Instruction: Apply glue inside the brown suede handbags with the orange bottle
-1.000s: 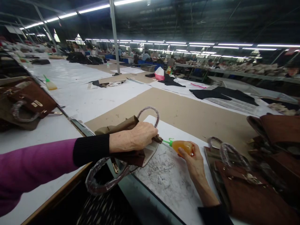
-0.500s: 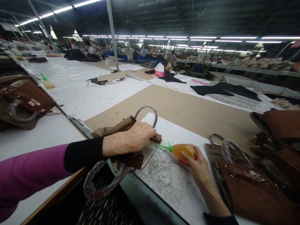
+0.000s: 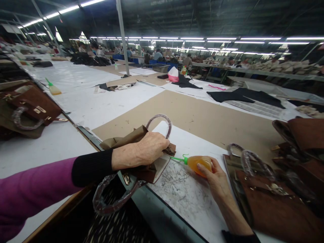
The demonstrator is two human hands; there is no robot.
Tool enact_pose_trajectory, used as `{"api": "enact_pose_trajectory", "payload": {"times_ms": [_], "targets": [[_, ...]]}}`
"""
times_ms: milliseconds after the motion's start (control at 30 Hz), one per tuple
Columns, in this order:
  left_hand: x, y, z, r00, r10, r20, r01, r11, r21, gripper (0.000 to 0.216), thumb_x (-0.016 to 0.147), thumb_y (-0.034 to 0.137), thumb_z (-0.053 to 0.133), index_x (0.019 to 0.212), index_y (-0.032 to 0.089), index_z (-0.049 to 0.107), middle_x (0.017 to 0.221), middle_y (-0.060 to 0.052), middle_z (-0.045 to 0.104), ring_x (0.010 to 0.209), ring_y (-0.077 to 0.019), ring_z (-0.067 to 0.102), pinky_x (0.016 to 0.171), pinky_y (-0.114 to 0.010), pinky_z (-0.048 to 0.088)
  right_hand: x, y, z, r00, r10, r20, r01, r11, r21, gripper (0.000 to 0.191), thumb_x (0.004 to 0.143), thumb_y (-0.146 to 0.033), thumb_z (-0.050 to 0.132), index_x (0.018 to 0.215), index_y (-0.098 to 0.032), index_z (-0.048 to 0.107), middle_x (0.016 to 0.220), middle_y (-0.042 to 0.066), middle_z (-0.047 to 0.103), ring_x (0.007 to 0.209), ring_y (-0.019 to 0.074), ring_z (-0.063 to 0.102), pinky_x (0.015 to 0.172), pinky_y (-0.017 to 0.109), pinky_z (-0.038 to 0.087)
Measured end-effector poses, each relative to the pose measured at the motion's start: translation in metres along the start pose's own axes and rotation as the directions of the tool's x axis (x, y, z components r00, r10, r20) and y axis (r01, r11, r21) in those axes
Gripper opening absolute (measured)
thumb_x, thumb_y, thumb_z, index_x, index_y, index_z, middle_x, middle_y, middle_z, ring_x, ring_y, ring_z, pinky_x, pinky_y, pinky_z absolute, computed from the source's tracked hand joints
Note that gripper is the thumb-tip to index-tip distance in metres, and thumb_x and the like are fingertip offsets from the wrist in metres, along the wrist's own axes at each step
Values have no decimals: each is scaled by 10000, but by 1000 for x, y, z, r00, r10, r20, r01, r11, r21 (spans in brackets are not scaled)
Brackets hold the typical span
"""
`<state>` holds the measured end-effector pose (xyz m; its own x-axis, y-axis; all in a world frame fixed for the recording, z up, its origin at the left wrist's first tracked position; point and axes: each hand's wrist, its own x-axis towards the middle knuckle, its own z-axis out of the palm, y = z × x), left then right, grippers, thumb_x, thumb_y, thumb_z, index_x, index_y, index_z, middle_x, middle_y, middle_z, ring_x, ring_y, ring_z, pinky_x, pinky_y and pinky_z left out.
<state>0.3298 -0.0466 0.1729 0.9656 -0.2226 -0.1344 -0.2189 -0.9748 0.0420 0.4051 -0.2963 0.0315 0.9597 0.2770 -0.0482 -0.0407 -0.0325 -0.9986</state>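
Observation:
My left hand [image 3: 149, 148] is closed on the upper edge of a brown handbag [image 3: 148, 173], which lies tilted at the table edge. One plastic-wrapped handle [image 3: 162, 117] arches up beyond the hand; the other handle [image 3: 107, 204] hangs toward me. In my right hand [image 3: 215, 177] is a squeeze bottle [image 3: 199, 164] of amber liquid, held sideways. Its thin green nozzle [image 3: 178, 158] points left, with the tip at the bag's edge under my left fingers. Whether the tip touches the bag I cannot tell. My left fingertips are partly hidden.
More brown handbags stand at the right [image 3: 275, 199] and the far left [image 3: 32, 104]. Another glue-type bottle [image 3: 53, 88] stands on the left table. Thread scraps [image 3: 174, 179] litter the white sheet. Black pieces [image 3: 235, 95] lie farther back, and a grey post [image 3: 123, 40] rises beyond.
The whole view has shifted slightly. Both hands keep their holds on the bag and the bottle, and the nozzle stays at the bag's edge.

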Motion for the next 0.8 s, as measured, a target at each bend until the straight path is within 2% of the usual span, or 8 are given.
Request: {"api": "enact_pose_trajectory", "payload": {"times_ms": [167, 433, 567, 800], "targets": [[-2, -1, 4, 1000, 5, -24, -6, 1000, -22, 145, 777, 144, 543, 853, 133, 666, 809, -89, 682, 768, -213, 638, 687, -306, 468, -3, -4, 3, 999, 37, 7, -37, 998, 43, 466, 712, -448, 803, 1045, -218, 572, 927, 24, 631, 834, 250, 594, 683, 332, 543], [-5, -1, 7, 999, 1, -32, -2, 1000, -23, 109, 758, 149, 584, 823, 121, 667, 818, -89, 678, 780, -211, 636, 713, -306, 475, -11, -9, 3, 994, 97, 56, -102, 991, 92, 471, 661, -425, 839, 1000, -209, 594, 914, 38, 643, 839, 280, 615, 655, 342, 560], [-5, -1, 7, 999, 25, -45, -26, 999, -27, 120, 794, 163, 552, 815, 119, 661, 813, -97, 678, 794, -219, 636, 718, -317, 478, -13, -10, 3, 988, 136, 69, -144, 980, 136, 452, 667, -430, 833, 985, -208, 601, 941, 50, 648, 803, 266, 625, 614, 326, 555], [-6, 1, 5, 1000, -1, -16, 1, 1000, -16, 138, 789, 134, 556, 862, 108, 669, 812, -97, 678, 776, -207, 632, 702, -305, 466, -17, -9, 6, 983, 160, 90, -172, 973, 153, 450, 646, -416, 848, 974, -215, 614, 896, 40, 654, 779, 256, 619, 608, 313, 546]]}}
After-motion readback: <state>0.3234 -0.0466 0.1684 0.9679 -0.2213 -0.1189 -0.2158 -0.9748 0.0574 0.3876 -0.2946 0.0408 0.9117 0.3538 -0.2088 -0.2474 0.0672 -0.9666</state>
